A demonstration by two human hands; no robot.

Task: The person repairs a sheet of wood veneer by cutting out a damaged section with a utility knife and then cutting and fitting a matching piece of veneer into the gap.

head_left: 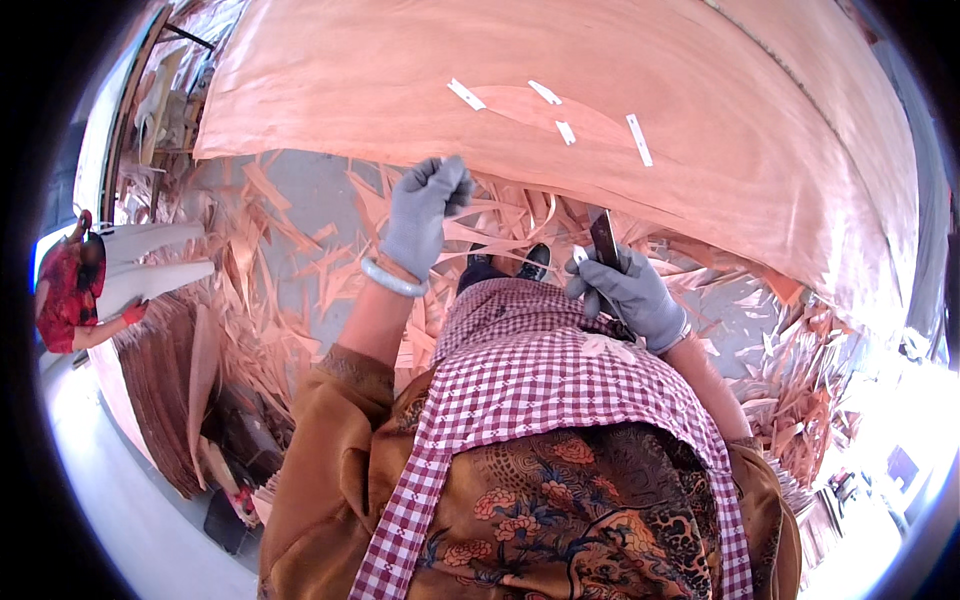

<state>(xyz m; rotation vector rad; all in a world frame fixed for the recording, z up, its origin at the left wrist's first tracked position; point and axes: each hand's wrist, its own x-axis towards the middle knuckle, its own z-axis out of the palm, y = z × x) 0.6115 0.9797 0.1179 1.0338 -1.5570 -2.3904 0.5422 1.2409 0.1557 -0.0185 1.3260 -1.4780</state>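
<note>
My left hand (425,215), in a grey glove, is raised at the near edge of a large reddish wood veneer sheet (340,75). Its fingers are curled together, and what they may pinch is too small to make out. Lower and to the right, my right hand (640,300), gloved too, grips a dark, flat-bladed knife (602,236) pointing toward the sheet. A small white piece (579,255) shows at that hand's thumb and forefinger. On the veneer lie several white tape strips, among them a long one (639,140) and one at the left (466,94), around a leaf-shaped patch (530,105).
Torn veneer scraps (260,240) litter the grey floor below the sheet and around my shoes (535,262). At the left, a person in red (75,290) is beside a stack of veneer sheets (160,385). A rack (135,100) stands at the far left.
</note>
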